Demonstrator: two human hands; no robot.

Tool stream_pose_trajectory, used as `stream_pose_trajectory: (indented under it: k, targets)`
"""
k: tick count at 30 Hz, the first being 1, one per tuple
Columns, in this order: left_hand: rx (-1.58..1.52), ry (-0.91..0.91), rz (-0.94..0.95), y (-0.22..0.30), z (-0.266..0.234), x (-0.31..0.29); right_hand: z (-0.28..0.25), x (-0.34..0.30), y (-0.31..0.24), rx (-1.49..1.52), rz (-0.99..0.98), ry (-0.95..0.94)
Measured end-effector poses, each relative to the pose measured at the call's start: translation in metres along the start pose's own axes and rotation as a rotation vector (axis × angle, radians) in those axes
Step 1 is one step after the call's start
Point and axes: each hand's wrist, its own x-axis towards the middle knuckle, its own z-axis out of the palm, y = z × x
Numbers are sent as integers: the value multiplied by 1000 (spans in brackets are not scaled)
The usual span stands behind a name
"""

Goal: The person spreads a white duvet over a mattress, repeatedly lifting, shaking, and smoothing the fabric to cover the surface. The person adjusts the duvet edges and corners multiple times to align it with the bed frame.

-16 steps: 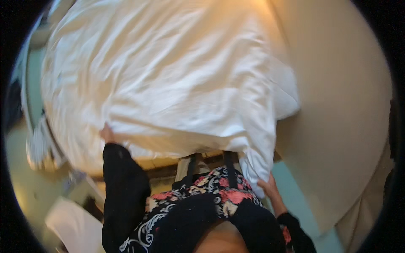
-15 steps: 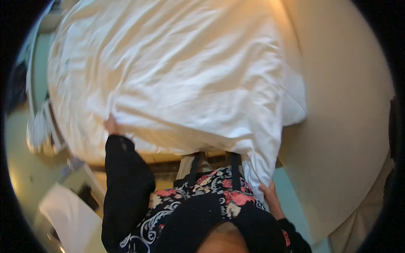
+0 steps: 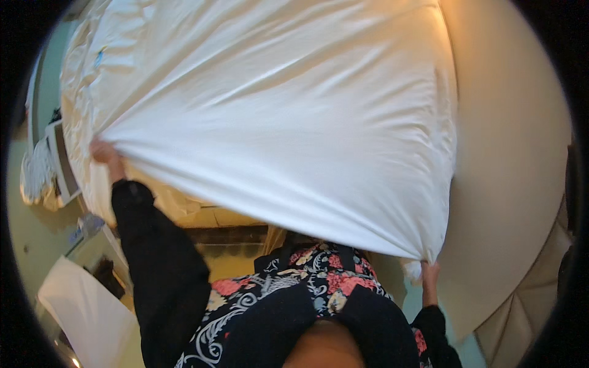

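A white bed sheet (image 3: 294, 135) lies across the bed, its near edge pulled taut in a slanting line between my two hands. My left hand (image 3: 105, 151) is closed on the sheet at the left, and folds fan out from its grip. Lower down at the right, my right hand (image 3: 431, 271) grips a bunched corner of the sheet beside the beige panel. The stretched edge hangs just in front of my body. Under it, part of the brown bed base (image 3: 227, 236) shows.
A tall beige panel (image 3: 512, 153) borders the bed on the right, with a tufted panel (image 3: 521, 316) below it. Left of the bed are a bundle of white strands (image 3: 38, 175) and a draped white cloth (image 3: 86, 303).
My left hand has moved left and farther away with the sheet. My right hand has shifted right and slightly up, and the loose sheet between them is now stretched tight.
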Motion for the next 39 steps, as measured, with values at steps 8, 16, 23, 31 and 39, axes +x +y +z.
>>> stream_pose_trajectory:
  k: [8, 16, 23, 31, 39]
  targets:
    - [8, -817, -635, -24, -28, -59, 54, -49, -48, 139, -22, 6]
    - [-193, -584, 33, 181, 47, -61, 47, -86, -101, 621, 181, -265]
    - [-225, -681, 432, 411, 97, -113, 114, -114, -98, 586, 276, -418]
    - [66, -939, 54, 461, 95, -78, 130, -119, -66, 359, 322, -550]
    - [16, -769, 287, 407, 120, -27, 140, -107, -44, 578, 251, 31]
